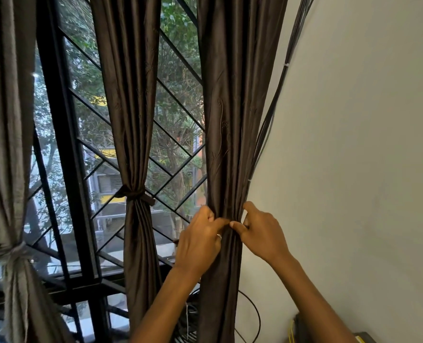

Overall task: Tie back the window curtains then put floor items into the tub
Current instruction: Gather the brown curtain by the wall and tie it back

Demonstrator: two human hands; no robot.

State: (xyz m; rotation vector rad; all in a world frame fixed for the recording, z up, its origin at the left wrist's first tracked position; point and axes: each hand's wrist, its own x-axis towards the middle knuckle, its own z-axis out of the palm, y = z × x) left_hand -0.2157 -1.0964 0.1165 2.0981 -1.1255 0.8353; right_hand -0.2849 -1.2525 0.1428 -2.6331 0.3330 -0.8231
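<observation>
Left curtain (12,169) was tied, middle curtain (131,120) tied, and at the window's right edge, by the wall (354,144), hung the right curtain (232,107), its length running straight up and down. Left hand (200,241) and right hand (262,233) flanked it, equally near, fingers curled round the gathered cloth, thumbs meeting in front. Whether they held a tie-band, couldn't tell.
</observation>
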